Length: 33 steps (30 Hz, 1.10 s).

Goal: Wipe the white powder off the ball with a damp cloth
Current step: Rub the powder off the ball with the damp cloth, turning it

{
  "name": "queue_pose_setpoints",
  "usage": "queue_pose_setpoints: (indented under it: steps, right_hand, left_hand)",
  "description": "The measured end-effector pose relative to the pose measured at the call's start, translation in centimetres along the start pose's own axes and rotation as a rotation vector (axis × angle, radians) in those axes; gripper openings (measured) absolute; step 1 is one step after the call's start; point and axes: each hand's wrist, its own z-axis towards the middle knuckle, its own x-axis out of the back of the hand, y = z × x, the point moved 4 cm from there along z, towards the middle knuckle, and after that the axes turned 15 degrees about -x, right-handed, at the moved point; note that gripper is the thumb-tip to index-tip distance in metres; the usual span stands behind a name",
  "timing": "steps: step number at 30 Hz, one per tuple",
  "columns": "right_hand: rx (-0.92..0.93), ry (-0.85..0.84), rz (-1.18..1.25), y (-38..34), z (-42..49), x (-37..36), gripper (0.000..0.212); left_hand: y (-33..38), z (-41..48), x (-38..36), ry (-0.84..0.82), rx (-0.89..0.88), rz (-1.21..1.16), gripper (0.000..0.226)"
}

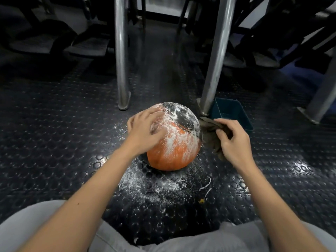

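Observation:
An orange and black ball (177, 142) sits on the dark studded floor (54, 142), streaked with white powder over its top and front. My left hand (143, 128) lies on the ball's upper left side with fingers spread over it. My right hand (231, 140) grips a dark brownish cloth (211, 131) just right of the ball, and the cloth touches the ball's right edge. Part of the cloth is hidden under my fingers.
Spilled white powder (154, 184) covers the floor in front of the ball. A dark teal tub (231, 113) stands behind my right hand. Two metal poles (121, 70) (216, 70) rise behind the ball. Seats line the back. My grey-trousered knees (36, 230) fill the bottom.

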Motion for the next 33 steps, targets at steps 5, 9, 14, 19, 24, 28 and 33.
queue_pose_setpoints:
  steps: [5,9,14,19,24,28,33]
  right_hand:
    - [0.217,0.027,-0.029,-2.5,-0.5,-1.6,0.03]
    - [0.306,-0.07,-0.199,-1.0,-1.0,-3.0,0.028]
    - [0.034,0.086,-0.271,0.9,0.4,-0.4,0.029]
    - [0.261,-0.076,-0.211,-1.5,-1.5,-2.2,0.029]
    - [-0.062,0.002,-0.431,2.0,-0.1,-0.8,0.029]
    - [0.208,0.084,-0.19,-1.7,-1.2,-0.8,0.029]
    - [0.039,-0.159,-0.384,1.5,-1.3,-3.0,0.031]
  left_hand:
    - [0.1,0.9,-1.0,-0.049,-0.09,0.066,0.066]
    - [0.1,1.0,-0.7,-0.04,-0.119,0.086,0.067]
    - [0.1,0.7,-0.9,-0.107,-0.138,0.126,0.075]
    - [0.3,0.2,-0.9,-0.122,-0.18,0.146,0.073]
    - [0.0,-0.2,-0.9,-0.116,-0.193,0.164,0.07]
    - [0.5,0.0,-0.9,-0.127,-0.214,0.182,0.066]
    - [0.4,-0.4,-0.7,-0.2,-0.204,0.235,0.071]
